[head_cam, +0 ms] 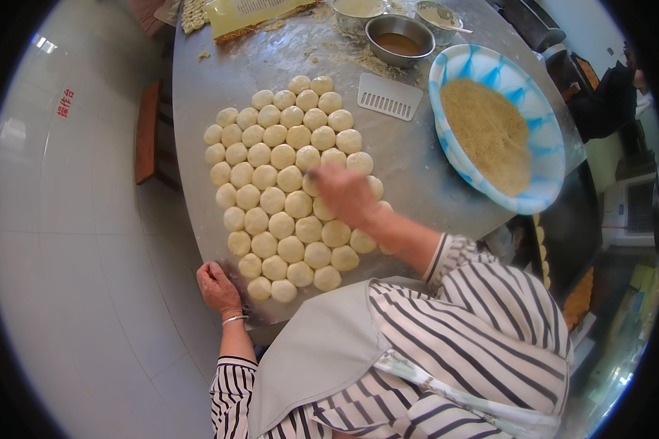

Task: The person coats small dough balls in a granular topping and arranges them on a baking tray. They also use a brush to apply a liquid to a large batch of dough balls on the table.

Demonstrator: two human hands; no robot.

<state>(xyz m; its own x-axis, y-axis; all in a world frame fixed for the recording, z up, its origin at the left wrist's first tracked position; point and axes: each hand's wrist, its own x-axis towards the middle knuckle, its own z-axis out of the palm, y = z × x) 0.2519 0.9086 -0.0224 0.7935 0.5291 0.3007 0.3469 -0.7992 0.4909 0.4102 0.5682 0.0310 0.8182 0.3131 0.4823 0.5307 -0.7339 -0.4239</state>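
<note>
Many round, pale dough balls (281, 156) lie close together in rows on the metal worktable (412, 181), and several have a wet shine. My right hand (346, 192), blurred by motion, is closed over the right middle of the rows and covers some balls. A small dark object (312, 173) shows at its fingertips; blur hides what it is. At the table's near left edge rests my left hand (217, 288), its fingers curled and nothing visible in them. The nearest dough balls lie a little to its right.
A blue-and-white basin (546, 140) holds brown crumbly filling or powder. Beyond the rows are a slotted white scraper (390, 96), a steel bowl (374, 54) of brown liquid, two floury bowls and a yellow bag (252, 16). A wooden stool (147, 131) stands left.
</note>
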